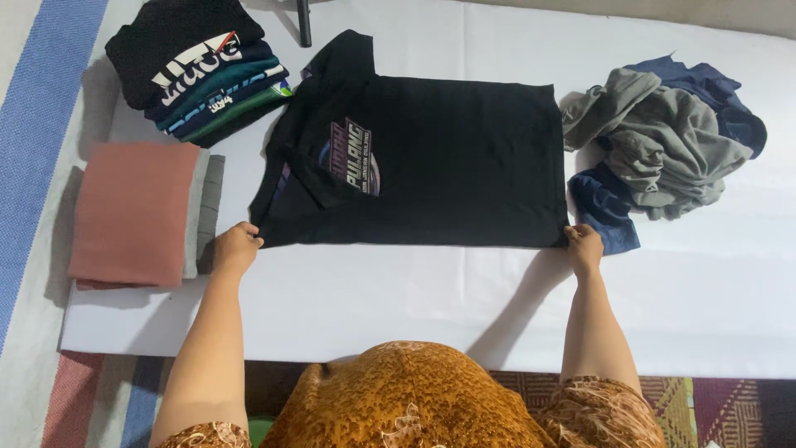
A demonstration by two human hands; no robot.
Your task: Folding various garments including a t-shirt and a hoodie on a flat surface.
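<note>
Left hand (235, 247) pinches the near left corner of the black cotton T-shirt with a printed chest logo (431, 158); right hand (584, 245) pinches its near right corner, both closed on the cloth. This shirt lies flat mid-way across the white padded board (398, 299), folded lengthwise, so I judge one fold made and more left. At the far left corner sits a finished stack of folded dark shirts (199, 70), with folded pink and grey cloths (137, 211) along the left edge. A crumpled heap of grey and blue garments (663, 149) waits by the right edge. No containers show.

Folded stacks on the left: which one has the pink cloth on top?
The nearer folded stack, topped by pink cloth over grey pieces. The farther stack holds dark printed shirts.
</note>
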